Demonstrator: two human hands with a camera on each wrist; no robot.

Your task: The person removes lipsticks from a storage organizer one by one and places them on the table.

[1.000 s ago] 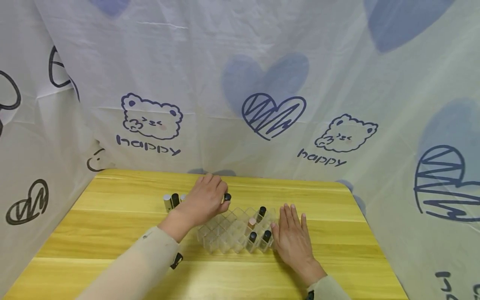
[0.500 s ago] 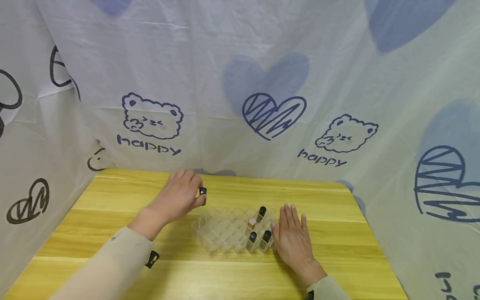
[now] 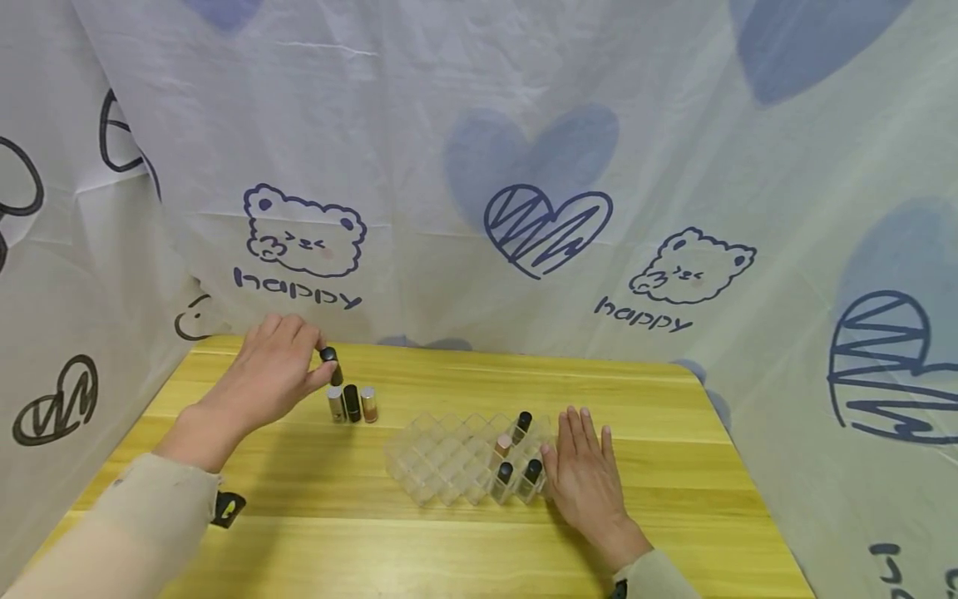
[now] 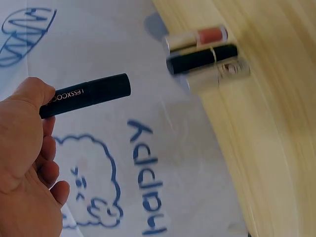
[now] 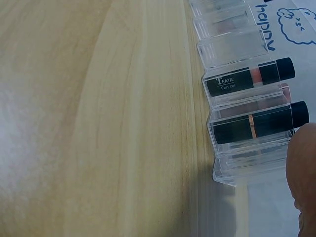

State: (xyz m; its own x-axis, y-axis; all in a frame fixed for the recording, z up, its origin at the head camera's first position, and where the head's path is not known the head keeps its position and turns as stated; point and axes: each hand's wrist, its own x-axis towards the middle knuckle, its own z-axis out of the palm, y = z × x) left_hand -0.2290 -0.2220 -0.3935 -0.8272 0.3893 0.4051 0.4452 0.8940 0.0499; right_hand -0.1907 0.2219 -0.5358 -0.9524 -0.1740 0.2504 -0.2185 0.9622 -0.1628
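Note:
My left hand point(image 3: 269, 370) pinches a black lipstick tube point(image 4: 94, 94) by one end, thumb against its pale lettering. It holds the tube over the back left of the table, just behind three standing lipsticks: one silver-capped point(image 3: 336, 405), one black point(image 3: 352, 403) and one with a silver cap over a pinkish body point(image 3: 370, 406). A clear lipstick organizer point(image 3: 419, 474) with diamond-shaped slots lies mid-table. Toward its right end stand several lipsticks, most black-capped point(image 5: 232, 83), one pinkish-capped point(image 3: 502, 448). My right hand point(image 3: 587, 482) rests with straight fingers beside that end, thumb at the organizer's edge.
The yellow wood-grain table point(image 3: 464, 553) ends at the back against a white curtain point(image 3: 427, 274) printed with bears and hearts. The curtain also hangs along both sides. A black strap point(image 3: 228, 508) shows at the left sleeve.
My left hand has carried the black lipstick leftward from above the organizer's back left to behind the three standing lipsticks, uncovering them. My right hand has stayed in place.

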